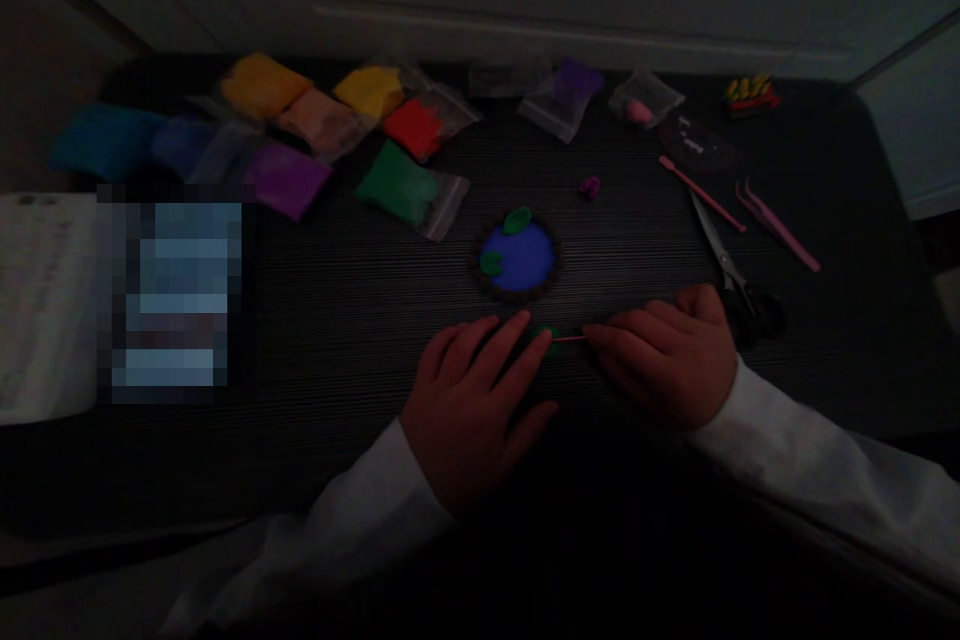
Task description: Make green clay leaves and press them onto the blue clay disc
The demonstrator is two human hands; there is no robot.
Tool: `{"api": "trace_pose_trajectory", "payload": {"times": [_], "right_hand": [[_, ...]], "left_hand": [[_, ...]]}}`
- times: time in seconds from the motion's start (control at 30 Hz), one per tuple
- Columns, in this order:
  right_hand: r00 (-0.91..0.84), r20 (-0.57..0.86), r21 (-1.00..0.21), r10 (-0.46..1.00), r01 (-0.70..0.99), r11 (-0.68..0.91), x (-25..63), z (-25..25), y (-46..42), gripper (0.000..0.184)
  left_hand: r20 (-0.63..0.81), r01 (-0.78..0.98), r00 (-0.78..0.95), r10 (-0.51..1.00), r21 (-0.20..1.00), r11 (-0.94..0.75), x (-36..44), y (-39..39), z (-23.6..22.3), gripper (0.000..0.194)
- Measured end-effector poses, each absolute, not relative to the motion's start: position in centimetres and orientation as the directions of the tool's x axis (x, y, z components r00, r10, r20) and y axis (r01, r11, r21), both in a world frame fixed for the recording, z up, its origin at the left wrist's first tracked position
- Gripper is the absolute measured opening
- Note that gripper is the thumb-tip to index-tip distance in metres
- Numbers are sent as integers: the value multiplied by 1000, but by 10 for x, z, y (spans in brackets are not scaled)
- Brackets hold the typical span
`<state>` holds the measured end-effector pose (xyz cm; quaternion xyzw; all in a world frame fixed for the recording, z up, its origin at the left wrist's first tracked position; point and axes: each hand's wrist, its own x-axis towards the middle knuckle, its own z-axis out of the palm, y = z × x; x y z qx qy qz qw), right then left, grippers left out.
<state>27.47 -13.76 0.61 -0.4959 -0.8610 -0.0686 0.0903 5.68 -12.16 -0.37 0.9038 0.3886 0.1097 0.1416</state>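
My left hand (480, 395) lies palm down with fingers spread, its index fingertip on a small green clay piece (553, 344). The finger covers part of that piece. My right hand (667, 355) is closed in a pinch round a thin pinkish stick (571, 338), whose far end reaches onto the green clay. Just beyond my hands sits a clay pond (519, 265), a blue disc ringed with dark brown beads. Two green clay leaves lie on it, one leaf (517, 220) at the top and one notched leaf (491, 265) at the left.
Scissors (724, 255), pink tweezers (780, 228) and a pink modelling tool (701, 193) lie at the right. Several bags of coloured clay, including a green bag (401, 185), line the back. A magenta clay bit (590, 187) lies beyond the pond. Paper (45, 310) is at the left.
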Motion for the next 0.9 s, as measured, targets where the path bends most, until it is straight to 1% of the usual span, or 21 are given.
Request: {"api": "trace_pose_trajectory", "payload": {"times": [0.1, 0.17, 0.23, 0.5, 0.6, 0.7, 0.9], "right_hand": [[-467, 265, -5, 844, 875, 485, 278, 4, -139, 17], [-443, 290, -40, 849, 880, 473, 281, 3, -141, 18], [-427, 286, -65, 858, 884, 462, 283, 4, -143, 19], [-407, 255, -60, 877, 899, 434, 285, 8, -154, 21], [-405, 255, -49, 878, 902, 430, 282, 10, -159, 21], [-407, 253, -45, 878, 901, 431, 276, 12, -161, 20], [-402, 260, -40, 878, 904, 426, 272, 11, -163, 21]], "left_hand": [[95, 672, 661, 745, 367, -643, 57, -121, -4, 52], [99, 673, 658, 747, 369, -641, 56, -121, -4, 49], [106, 670, 657, 746, 372, -643, 56, -121, -5, 47], [154, 618, 677, 720, 412, -669, 54, -122, -4, 42], [159, 579, 722, 673, 393, -714, 54, -121, -2, 38], [154, 554, 757, 635, 364, -749, 55, -121, 0, 38], [140, 548, 777, 614, 331, -768, 56, -122, 0, 39]]}}
